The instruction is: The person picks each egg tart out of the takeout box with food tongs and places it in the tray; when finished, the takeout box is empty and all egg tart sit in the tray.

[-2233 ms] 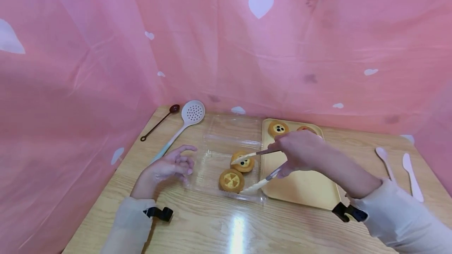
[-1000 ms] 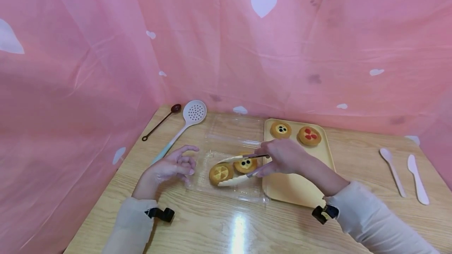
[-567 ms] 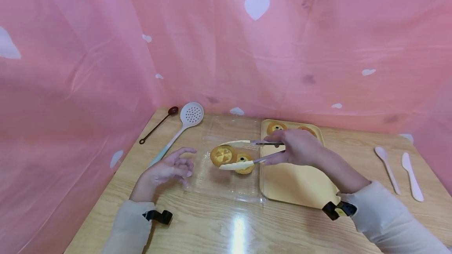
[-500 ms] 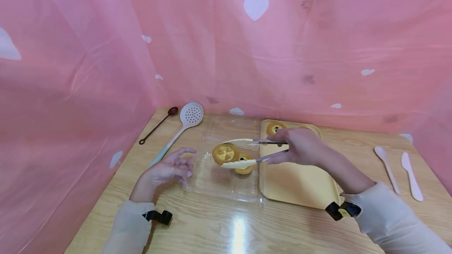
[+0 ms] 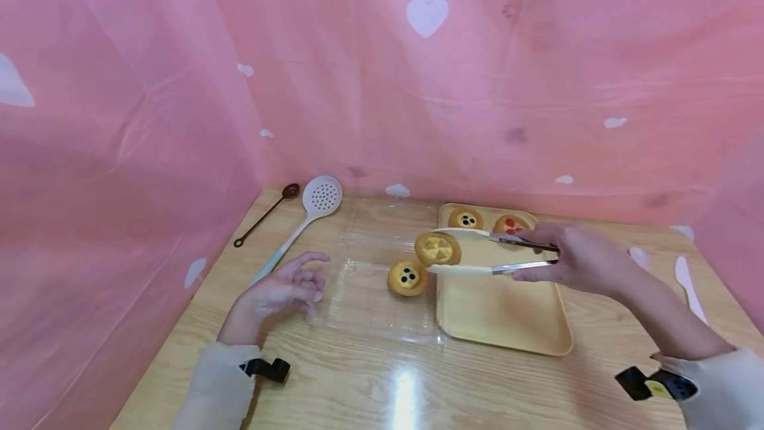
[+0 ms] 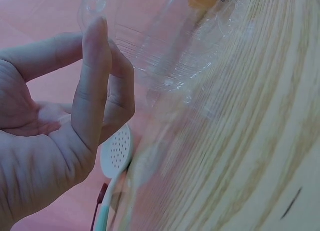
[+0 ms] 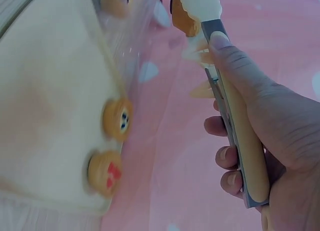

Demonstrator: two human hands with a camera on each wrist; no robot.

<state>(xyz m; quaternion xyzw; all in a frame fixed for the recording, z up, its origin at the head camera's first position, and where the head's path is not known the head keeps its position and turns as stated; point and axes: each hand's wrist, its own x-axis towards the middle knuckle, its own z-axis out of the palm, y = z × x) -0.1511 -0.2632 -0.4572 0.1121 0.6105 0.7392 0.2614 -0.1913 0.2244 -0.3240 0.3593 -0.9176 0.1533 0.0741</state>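
Observation:
My right hand point(image 5: 575, 259) grips a pair of tongs point(image 5: 519, 268) with cream tips and metal arms. Between the tips a round tart point(image 5: 438, 249) with a yellow wedge-patterned top is pinched, held over the left edge of the yellow tray point(image 5: 507, 324). In the right wrist view my thumb and fingers wrap the tongs' handle point(image 7: 245, 141). A tart with dark dots point(image 5: 407, 278) lies in the clear plastic container point(image 5: 364, 300). My left hand point(image 5: 286, 289) hovers beside the container's left side, fingers loosely bent and holding nothing.
On the tray's far end sit a dark-dotted tart point(image 5: 465, 218) and a red-topped tart point(image 5: 510, 225). A slotted spoon point(image 5: 322, 196) and a small brown spoon point(image 5: 290, 191) lie at left. At right are a pale spoon point(image 5: 640, 258) and a pale knife point(image 5: 689, 290).
The tongs closed around the wedge-patterned tart, lifted it out of the container and carried it right to the tray. My left hand has stayed in place.

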